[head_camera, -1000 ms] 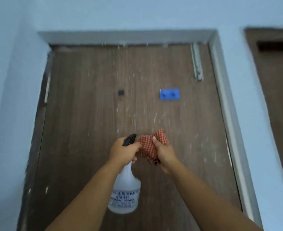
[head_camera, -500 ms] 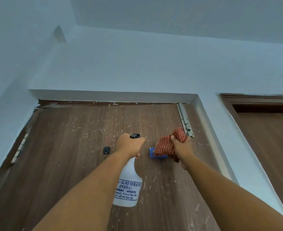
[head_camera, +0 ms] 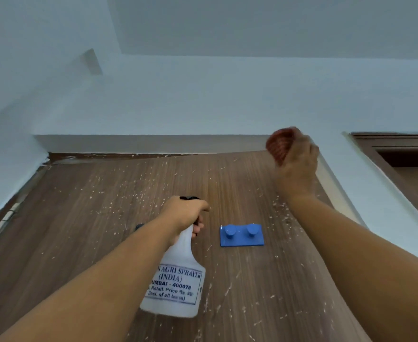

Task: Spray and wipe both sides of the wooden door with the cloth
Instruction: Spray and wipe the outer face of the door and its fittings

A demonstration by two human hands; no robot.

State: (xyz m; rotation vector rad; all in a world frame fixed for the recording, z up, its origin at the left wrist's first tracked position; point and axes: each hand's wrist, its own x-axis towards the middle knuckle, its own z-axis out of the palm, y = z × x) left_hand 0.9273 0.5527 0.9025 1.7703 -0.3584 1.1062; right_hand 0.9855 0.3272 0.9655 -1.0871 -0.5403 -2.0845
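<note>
We held the sprayer (head_camera: 176, 280) by its neck in our left hand (head_camera: 184, 213), fingers curled round the trigger, near the middle of the door (head_camera: 92, 230) and just left of the blue hook plate (head_camera: 241, 235). Our right hand (head_camera: 295, 166) clutched the red cloth (head_camera: 278, 144) bunched at the door's top right corner, against the frame (head_camera: 153, 143).

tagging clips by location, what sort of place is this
Probably a room or hallway inside a home. A wooden door in a pale painted wall, a blue two-peg hook stuck on it, and a second doorway at right.
</note>
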